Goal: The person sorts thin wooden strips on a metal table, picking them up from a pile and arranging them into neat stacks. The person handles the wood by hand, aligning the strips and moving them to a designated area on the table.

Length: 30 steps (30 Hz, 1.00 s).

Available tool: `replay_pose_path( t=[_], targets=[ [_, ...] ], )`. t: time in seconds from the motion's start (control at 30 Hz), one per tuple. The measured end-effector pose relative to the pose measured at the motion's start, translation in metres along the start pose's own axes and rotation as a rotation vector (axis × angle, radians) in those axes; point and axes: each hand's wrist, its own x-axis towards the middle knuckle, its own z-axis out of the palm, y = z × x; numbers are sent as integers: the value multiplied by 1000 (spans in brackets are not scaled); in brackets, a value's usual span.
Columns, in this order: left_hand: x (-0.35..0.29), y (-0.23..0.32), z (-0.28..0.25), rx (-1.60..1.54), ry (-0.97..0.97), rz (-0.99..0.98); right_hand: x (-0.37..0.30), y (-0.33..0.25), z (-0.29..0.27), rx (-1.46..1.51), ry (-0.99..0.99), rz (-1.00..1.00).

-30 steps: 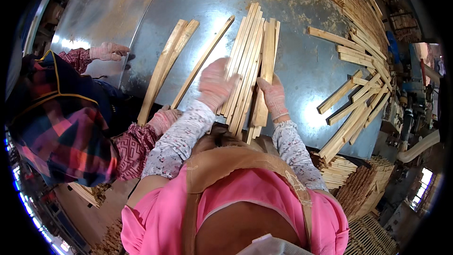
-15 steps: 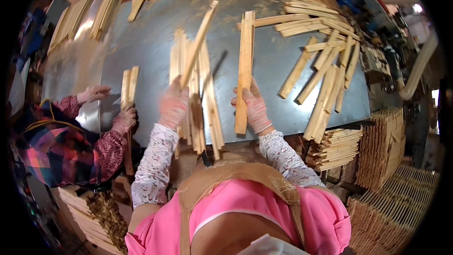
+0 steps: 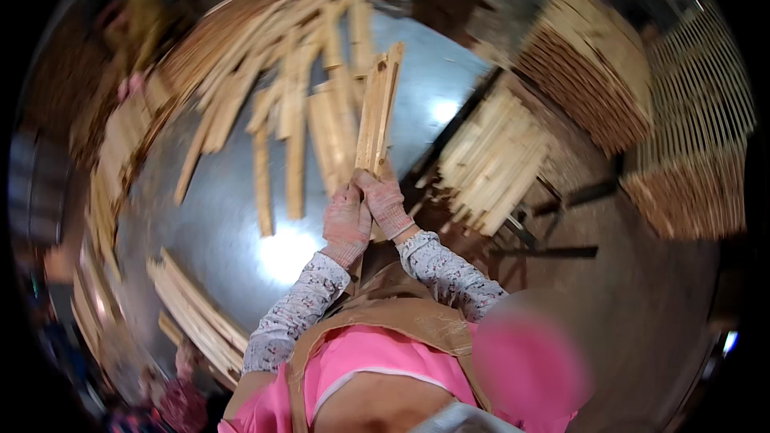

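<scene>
Both hands, in pinkish knit gloves, are close together at the near edge of the metal table [image 3: 224,184]. Between them rises a small bundle of wooden strips [image 3: 372,124], tilted slightly right at the far end. My right hand [image 3: 385,202] is closed round its lower end. Pressed against it, my left hand [image 3: 345,223] is also closed on the strips, its fingertips partly hidden. Below the hands a bit of wood shows against my apron. Just left of the bundle, loose wooden strips [image 3: 295,152] lie fanned out on the table.
A stack of pale strips [image 3: 493,160] stands right of the table edge, beside a black metal frame [image 3: 553,252]. Taller wood stacks [image 3: 581,72] rise behind it. At lower left lie more strips [image 3: 196,305], near a co-worker's hand [image 3: 186,359]. Another person stands at far left.
My view has turned right. My hands, earlier apart with wood in each, have come together on one bundle nearer the table's right edge.
</scene>
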Motion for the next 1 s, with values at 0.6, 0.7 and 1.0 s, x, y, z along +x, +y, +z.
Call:
replay_pose_path(
  t=[0.6, 0.7, 1.0],
  targets=[
    [-29, 51, 65, 15, -677, -66, 194, 130, -390, -521, 837, 569],
    [-45, 49, 61, 26, -693, -187, 231, 138, -373, -617, 859, 652],
    [-32, 19, 46, 36, -470, -235, 211, 170, -435, -1180, 403, 239]
  ],
)
